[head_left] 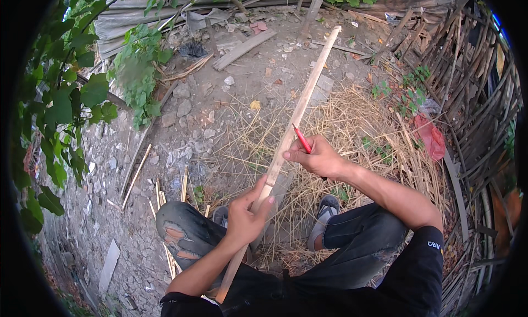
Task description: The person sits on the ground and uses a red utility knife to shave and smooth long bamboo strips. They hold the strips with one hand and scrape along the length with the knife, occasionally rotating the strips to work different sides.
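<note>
Bamboo strip point(297, 111) in left grip point(245, 218)

An outdoor work yard: stony dirt ground point(181, 113), bamboo shavings point(352, 130), stacked bamboo strips point(473, 97).

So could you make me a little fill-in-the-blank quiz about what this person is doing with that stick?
1. The left hand grips a long bamboo ____.
2. The right hand holds a pencil coloured ____.
3. The pencil tip touches the strip ____ the left hand's grip.

Missing words: strip; red; above
</note>
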`<state>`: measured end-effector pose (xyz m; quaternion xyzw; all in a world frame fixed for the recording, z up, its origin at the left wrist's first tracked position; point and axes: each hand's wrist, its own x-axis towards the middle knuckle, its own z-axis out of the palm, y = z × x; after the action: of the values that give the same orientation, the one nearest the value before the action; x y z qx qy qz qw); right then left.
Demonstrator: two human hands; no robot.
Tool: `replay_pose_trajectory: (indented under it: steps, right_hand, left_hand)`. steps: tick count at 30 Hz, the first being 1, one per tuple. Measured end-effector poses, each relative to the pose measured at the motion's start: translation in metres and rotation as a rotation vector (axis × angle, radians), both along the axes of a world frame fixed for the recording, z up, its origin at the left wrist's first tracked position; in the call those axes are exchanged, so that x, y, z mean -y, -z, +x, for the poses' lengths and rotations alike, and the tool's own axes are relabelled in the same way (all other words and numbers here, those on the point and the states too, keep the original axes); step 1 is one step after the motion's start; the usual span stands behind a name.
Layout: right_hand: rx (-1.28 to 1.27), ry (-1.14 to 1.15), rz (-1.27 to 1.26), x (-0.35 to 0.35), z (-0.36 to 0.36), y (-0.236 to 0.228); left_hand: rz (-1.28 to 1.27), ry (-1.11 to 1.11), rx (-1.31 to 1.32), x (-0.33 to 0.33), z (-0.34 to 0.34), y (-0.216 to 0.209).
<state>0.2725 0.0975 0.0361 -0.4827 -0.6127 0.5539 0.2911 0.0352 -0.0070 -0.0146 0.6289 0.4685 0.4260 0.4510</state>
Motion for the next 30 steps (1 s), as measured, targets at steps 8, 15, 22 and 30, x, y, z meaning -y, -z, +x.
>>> replay_pose_trajectory:
  steps: [8,15,22,30]
  right_hand:
    - [-0.160,-0.212,-0.052,-0.007,0.009,-0.004]
    - [-0.372,-0.191,-0.159,-0.011,0.021,-0.017]
    - [-0.084,-0.084,0.107,0.017,0.042,-0.052]
    - [0.461,-0.186,0.504,0.020,0.023,-0.039]
  left_hand:
    - [-0.007,-0.010,0.071,0.001,0.001,-0.006]
    - [0.012,-0.237,-0.083,-0.016,-0.030,0.005]
    - [-0.083,-0.454,0.326,-0.026,-0.070,-0.023]
    - [-0.320,0.000,0.465,-0.012,-0.041,-0.020]
